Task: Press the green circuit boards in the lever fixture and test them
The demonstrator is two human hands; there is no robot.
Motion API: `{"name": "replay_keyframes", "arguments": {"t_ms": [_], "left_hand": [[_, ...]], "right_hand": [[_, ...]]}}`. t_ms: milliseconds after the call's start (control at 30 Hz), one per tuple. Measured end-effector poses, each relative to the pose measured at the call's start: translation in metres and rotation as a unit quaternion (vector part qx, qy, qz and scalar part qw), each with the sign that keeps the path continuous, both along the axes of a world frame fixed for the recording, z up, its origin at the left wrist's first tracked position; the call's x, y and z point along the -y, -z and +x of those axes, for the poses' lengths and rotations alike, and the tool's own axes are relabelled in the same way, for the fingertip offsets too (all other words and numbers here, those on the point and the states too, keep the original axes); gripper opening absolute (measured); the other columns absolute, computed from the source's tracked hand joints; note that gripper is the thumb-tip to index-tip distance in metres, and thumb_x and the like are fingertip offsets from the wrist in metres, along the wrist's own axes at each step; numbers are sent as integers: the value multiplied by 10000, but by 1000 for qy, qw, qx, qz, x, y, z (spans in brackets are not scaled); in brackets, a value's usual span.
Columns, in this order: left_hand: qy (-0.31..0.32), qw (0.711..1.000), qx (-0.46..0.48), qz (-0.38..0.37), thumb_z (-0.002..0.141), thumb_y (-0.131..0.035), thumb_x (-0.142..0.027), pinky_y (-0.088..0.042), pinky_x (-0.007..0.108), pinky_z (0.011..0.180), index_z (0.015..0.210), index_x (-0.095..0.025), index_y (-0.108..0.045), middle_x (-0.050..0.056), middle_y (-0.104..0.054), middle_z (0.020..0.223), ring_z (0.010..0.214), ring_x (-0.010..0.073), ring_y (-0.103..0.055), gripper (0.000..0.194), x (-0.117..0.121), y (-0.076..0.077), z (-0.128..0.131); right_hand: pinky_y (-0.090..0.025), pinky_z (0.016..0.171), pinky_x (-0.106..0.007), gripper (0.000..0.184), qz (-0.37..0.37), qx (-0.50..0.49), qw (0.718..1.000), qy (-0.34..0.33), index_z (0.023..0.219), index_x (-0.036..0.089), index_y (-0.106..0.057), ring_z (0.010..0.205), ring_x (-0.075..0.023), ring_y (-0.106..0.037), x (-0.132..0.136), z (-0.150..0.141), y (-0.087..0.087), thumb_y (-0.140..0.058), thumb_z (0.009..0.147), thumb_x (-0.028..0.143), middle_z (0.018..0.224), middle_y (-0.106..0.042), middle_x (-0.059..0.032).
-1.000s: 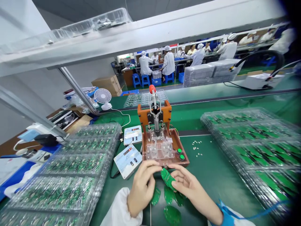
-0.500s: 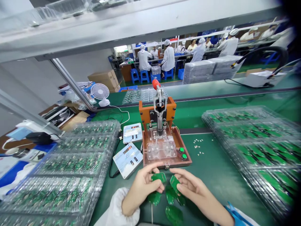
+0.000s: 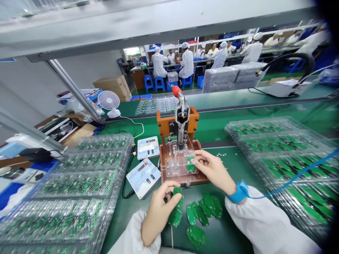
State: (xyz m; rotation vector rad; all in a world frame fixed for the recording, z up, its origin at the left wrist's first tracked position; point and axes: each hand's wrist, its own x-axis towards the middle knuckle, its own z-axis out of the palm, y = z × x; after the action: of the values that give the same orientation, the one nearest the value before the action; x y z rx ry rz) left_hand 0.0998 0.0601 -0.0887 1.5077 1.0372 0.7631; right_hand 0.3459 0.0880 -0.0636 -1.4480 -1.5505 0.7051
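One green board (image 3: 190,165) gripped by right hand (image 3: 210,166) at fixture (image 3: 172,168), second board (image 3: 178,191) by left hand (image 3: 160,206)

Hands with green boards
The right hand (image 3: 212,168) puts one green board (image 3: 190,164) on the clear holder (image 3: 171,167).

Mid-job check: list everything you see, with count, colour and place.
Bench: one, green, beneath the work
Clamp fixture: one, orange-brown, centre
Display boxes: two, pale blue, left of fixture
Loose boards: several, green, front
Left trays: stacked, clear, left
Right trays: stacked, clear, right
Far tray: clear, behind fixture
White bits: several, right of fixture
Fan: one, white, back left
Overhead shelf: one, whitish, top
Co-workers: several, white clothing, background
Left hand: one, bare, front, holding green board
Right hand: one, bare, at fixture, holding another board
Wrist strap: one, blue, right wrist
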Motion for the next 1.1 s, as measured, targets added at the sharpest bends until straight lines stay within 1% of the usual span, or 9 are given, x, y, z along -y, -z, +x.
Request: {"name": "replay_keyframes", "arguments": {"t_ms": [133, 333, 433, 500, 600, 733, 900, 1000, 1100], "left_hand": [[-15, 1000, 4, 14, 908, -652, -447, -433, 269, 666, 1058, -195, -714, 44, -739, 844, 732, 173, -620, 300, -1, -2, -1], [-60, 997, 25, 46, 873, -722, -424, -517, 262, 689, 993, -190, -786, 74, -758, 885, 762, 176, -664, 271, -9, 1, -3], [-83, 992, 67, 62, 844, -757, -472, -526, 235, 555, 950, -189, -810, 94, -716, 984, 710, 156, -643, 307, -22, -5, -8], [-80, 991, 82, 64, 818, -776, -499, -509, 228, 487, 952, -186, -816, 89, -682, 957, 671, 148, -620, 343, -32, -13, -11], [-85, 993, 42, 67, 799, -787, -454, -539, 257, 580, 952, -182, -820, 74, -700, 867, 704, 167, -633, 314, -49, -27, -11], [-111, 985, -48, 122, 766, -777, -354, -516, 307, 725, 910, -192, -829, 56, -738, 823, 724, 179, -626, 223, -68, -36, 1], [-82, 980, -89, 159, 756, -778, -189, -507, 371, 884, 925, -219, -826, 59, -755, 935, 904, 235, -662, 179, -83, -31, 19], [-82, 959, -155, 221, 774, -796, -150, -453, 450, 1009, 939, -260, -823, 53, -740, 1017, 1060, 276, -628, 200, -86, -26, 22], [-88, 944, -198, 250, 781, -809, -145, -422, 490, 1038, 952, -276, -819, 54, -707, 1067, 1097, 286, -592, 216, -87, -24, 21]], "right_hand": [[-466, 629, -305, 212, 5, 60, 998, -14, 1053, 232, -762, 617, -180, -593, -9, -1, 8, -624, 933, 340, 683, -647, 8], [-502, 933, -413, 201, 45, 132, 990, -37, 1096, 260, -783, 1007, -267, -628, -15, 4, 9, -651, 945, 286, 1030, -739, -64], [-511, 952, -436, 183, 57, 152, 986, -48, 1082, 256, -787, 1018, -269, -619, -18, 6, 11, -661, 953, 288, 1069, -717, -78], [-513, 958, -455, 177, 64, 163, 983, -49, 1077, 253, -789, 1026, -277, -617, -20, 7, 14, -668, 952, 287, 1090, -708, -86], [-505, 974, -488, 184, 72, 179, 980, -44, 1094, 255, -785, 1043, -291, -614, -23, 8, 18, -673, 951, 289, 1121, -702, -92], [-508, 962, -484, 167, 75, 198, 976, -41, 1072, 254, -787, 1046, -291, -623, -27, 8, 20, -702, 935, 299, 1136, -705, -91], [-507, 963, -488, 151, 74, 212, 974, -36, 1053, 248, -794, 1056, -296, -626, -26, 8, 19, -718, 934, 300, 1137, -708, -93], [-509, 958, -477, 150, 74, 214, 973, -34, 1062, 254, -794, 1053, -290, -628, -24, 7, 18, -716, 941, 298, 1125, -711, -89], [-506, 961, -473, 145, 75, 215, 973, -29, 1056, 262, -794, 1070, -291, -624, -23, 6, 19, -714, 944, 304, 1124, -709, -86]]}}
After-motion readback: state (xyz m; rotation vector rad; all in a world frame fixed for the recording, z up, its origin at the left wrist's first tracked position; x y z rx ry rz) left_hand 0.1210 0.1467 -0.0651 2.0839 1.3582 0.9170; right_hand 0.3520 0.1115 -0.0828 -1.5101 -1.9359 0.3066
